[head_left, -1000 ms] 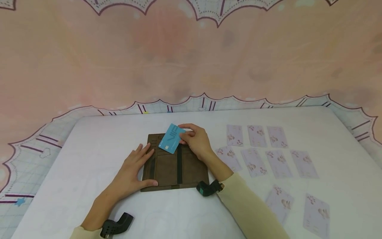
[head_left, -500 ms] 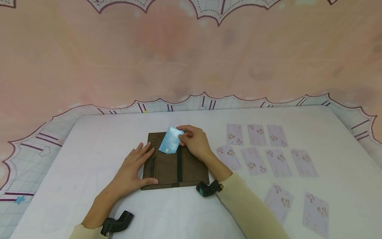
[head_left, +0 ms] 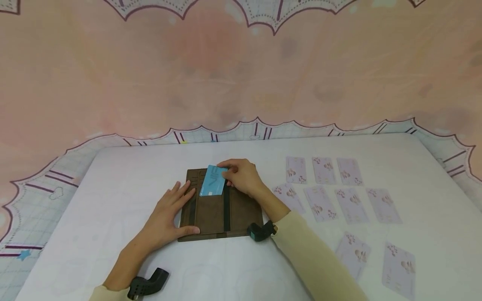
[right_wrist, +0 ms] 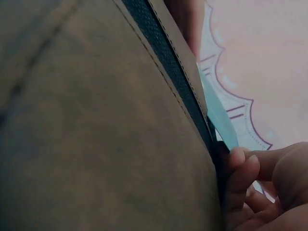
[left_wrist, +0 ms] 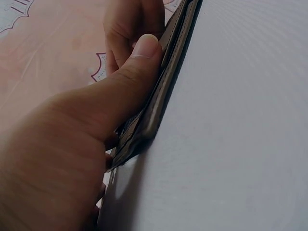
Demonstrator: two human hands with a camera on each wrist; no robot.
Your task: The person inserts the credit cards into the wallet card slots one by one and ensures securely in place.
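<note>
A brown wallet lies unfolded on the white table, with dark bands running down it and card slots at its upper left. Over its upper part is a blue VIP card, pinched along its right edge by my right hand. In the right wrist view the card stands against the wallet's edge; whether its lower end sits inside a slot I cannot tell. My left hand rests on the wallet's left side with fingers spread, the thumb lying on its near edge.
Several pale cards with printed flowers, one of them here, lie in rows on the right of the white table. A patterned cloth hangs behind the table. Black wrist cameras sit on both wrists.
My right hand has moved the blue card slightly left and toward me, and the card has turned more upright over the wallet. My left hand stays where it was.
</note>
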